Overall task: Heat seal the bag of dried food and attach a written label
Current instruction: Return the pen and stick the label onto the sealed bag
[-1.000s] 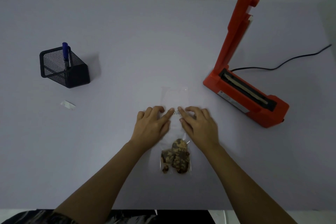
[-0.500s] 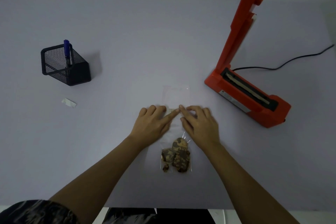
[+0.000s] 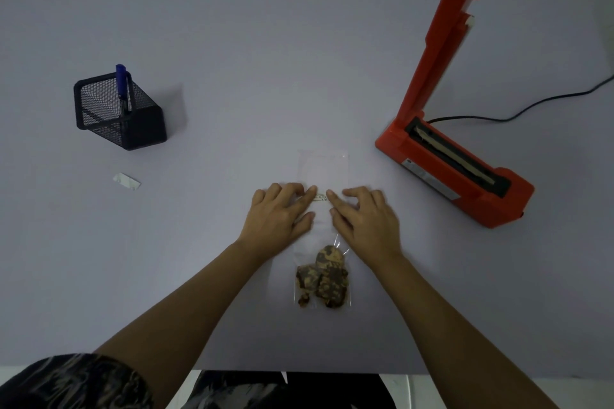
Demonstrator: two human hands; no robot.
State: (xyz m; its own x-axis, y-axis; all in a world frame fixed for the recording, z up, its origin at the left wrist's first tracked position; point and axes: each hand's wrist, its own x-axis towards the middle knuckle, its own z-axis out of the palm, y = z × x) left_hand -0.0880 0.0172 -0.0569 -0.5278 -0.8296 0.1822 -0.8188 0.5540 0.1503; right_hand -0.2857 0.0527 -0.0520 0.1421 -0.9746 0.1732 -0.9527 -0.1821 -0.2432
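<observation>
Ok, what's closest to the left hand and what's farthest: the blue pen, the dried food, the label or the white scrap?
1. Label, right at the fingertips of the left hand.
2. Dried food, just below, nearer the person.
3. White scrap, off to the left.
4. Blue pen, far left, standing in the mesh pot.

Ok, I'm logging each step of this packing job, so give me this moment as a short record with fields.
bag: clear bag flat on the table, dried food at its near end
label: white written label lying across the bag
left hand: left hand presses the label's left end
right hand: right hand presses its right end
heat sealer: orange heat sealer right of the bag, arm raised, untouched
pen: blue pen upright in the black mesh holder
other: paper scrap near the holder
</observation>
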